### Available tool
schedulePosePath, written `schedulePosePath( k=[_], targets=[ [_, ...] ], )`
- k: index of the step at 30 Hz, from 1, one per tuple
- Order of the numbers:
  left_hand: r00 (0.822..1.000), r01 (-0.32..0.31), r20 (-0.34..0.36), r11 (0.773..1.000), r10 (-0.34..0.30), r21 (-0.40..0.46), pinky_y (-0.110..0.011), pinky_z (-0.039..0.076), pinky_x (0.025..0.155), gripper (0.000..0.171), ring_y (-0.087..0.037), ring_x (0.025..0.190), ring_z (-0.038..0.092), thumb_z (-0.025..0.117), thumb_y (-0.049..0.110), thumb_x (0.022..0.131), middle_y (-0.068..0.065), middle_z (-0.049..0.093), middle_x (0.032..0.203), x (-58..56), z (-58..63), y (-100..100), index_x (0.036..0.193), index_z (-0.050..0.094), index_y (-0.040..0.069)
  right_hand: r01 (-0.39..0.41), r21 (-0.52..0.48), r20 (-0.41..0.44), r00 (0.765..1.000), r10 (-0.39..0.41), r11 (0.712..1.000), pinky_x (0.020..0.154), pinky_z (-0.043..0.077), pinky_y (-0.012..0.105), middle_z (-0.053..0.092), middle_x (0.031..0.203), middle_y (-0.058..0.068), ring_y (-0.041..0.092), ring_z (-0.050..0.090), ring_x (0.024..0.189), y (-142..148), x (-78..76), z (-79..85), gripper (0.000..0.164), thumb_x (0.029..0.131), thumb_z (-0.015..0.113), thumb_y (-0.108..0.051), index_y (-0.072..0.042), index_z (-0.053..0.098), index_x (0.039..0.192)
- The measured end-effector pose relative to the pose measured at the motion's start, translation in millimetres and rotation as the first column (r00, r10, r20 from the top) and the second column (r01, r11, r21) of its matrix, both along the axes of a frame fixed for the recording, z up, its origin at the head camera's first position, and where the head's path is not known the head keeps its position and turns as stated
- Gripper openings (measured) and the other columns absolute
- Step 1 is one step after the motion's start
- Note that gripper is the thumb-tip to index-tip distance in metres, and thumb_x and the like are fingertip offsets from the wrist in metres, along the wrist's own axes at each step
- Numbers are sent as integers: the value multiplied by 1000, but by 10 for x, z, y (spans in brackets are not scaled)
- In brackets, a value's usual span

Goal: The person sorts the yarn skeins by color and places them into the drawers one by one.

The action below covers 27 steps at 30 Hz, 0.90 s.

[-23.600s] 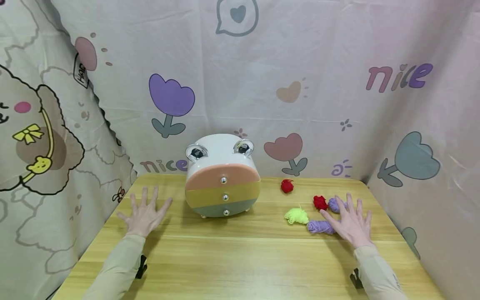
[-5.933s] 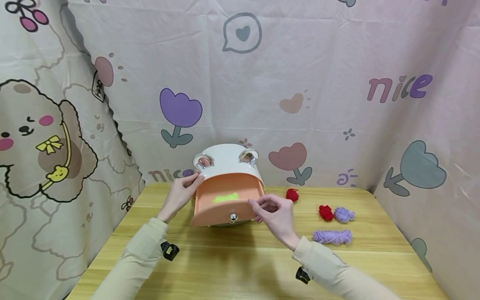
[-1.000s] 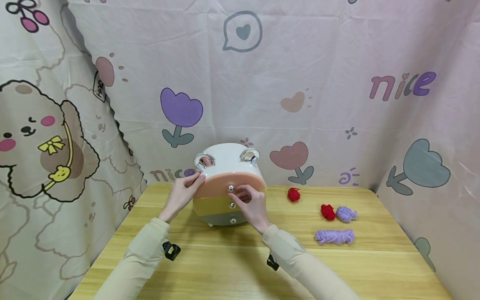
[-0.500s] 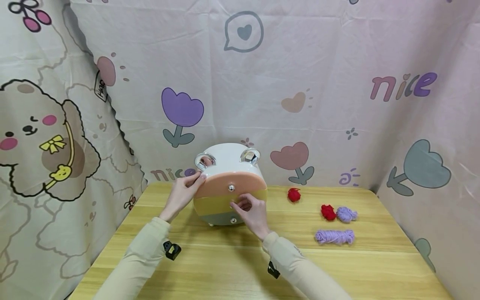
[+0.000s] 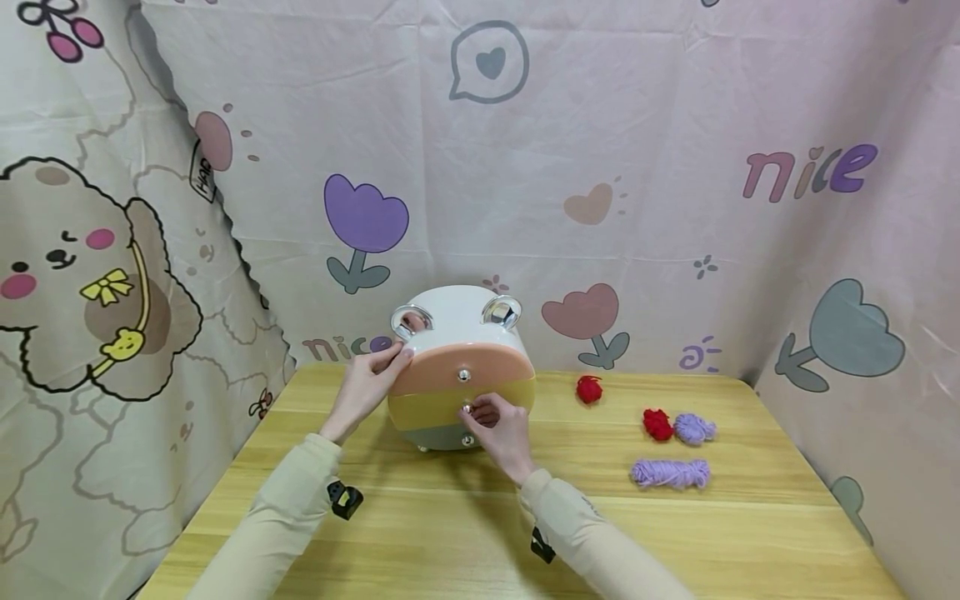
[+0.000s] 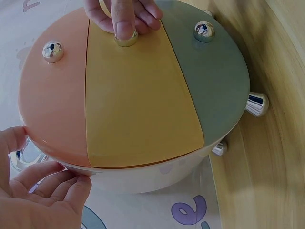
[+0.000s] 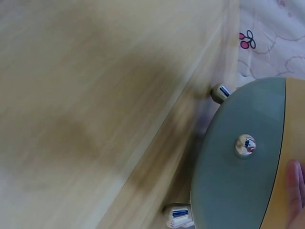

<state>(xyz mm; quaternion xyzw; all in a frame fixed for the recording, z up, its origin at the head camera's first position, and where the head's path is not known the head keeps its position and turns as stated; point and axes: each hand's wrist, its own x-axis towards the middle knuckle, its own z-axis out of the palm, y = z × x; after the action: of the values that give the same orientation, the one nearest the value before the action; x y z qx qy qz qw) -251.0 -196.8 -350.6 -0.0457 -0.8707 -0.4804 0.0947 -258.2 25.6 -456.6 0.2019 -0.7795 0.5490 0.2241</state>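
A small frog-faced drawer box (image 5: 465, 312) stands on the table, white on top with two shiny round eyes. Its front has an orange drawer (image 5: 427, 367), a yellow drawer (image 5: 416, 410) and a grey-green drawer (image 5: 438, 437), all flush. My left hand (image 5: 363, 392) grips the box's upper left edge, thumb on the front and fingers behind. My right hand (image 5: 506, 433) pinches the silver knob (image 6: 126, 41) of the yellow drawer between thumb and fingers. In the right wrist view only a bit of that hand (image 7: 295, 191) shows, beside the grey-green drawer's knob (image 7: 245, 144).
On the wooden table (image 5: 450, 533), right of the box, lie a red yarn ball (image 5: 588, 389), another red ball (image 5: 657, 424), a purple yarn ball (image 5: 694, 428) and a purple yarn skein (image 5: 670, 472). A printed curtain (image 5: 480, 167) hangs close behind the box.
The yellow-green yarn moved from the table into the orange drawer, which was pulled out and is now pushed in. My right hand went down to the yellow drawer's knob; my left stayed.
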Motion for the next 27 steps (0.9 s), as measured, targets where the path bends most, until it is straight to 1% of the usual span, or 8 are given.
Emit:
schedulePosePath(
  k=[4,9,15,24,27],
  targets=[
    [1000,0,-3,1000,0,0,-49,47,112,58,-35,138,51,57,41,102,-19,48,152,-6,-4,-2,147,50,5,2,-11,-15,1000,-2,1000,64,59,17,76,79,14,23,75,69,-5,-2,-6,14,82,81,-7,0,71,88],
    [1000,0,-4,1000,0,-2,-50,47,112,59,-36,138,52,57,42,102,-19,48,151,-7,-4,1,147,50,4,-2,-18,-3,1000,2,1000,64,59,17,77,80,13,23,75,69,-8,10,2,13,83,81,-8,-1,71,88],
    [1000,-9,-14,1000,8,-7,-48,48,111,57,-34,135,55,58,40,102,-19,51,149,-17,-8,1,145,52,4,17,3,6,1000,-17,1000,64,59,17,77,80,13,23,75,70,-20,10,5,11,82,80,-7,-1,71,87],
    [1000,-13,-12,1000,13,-12,-48,47,111,57,-34,136,54,58,41,101,-19,51,149,-18,-10,0,145,52,5,18,14,-51,999,-17,1000,61,59,17,76,77,14,23,74,66,-24,28,24,10,81,79,-4,1,71,85],
    [1000,-14,-10,1000,14,-15,-48,47,112,57,-34,136,54,58,41,101,-19,51,149,-17,-9,-1,145,52,5,13,9,-54,998,-13,1000,61,59,17,76,77,15,24,74,66,-24,38,26,10,81,79,-3,1,71,85]
  ],
)
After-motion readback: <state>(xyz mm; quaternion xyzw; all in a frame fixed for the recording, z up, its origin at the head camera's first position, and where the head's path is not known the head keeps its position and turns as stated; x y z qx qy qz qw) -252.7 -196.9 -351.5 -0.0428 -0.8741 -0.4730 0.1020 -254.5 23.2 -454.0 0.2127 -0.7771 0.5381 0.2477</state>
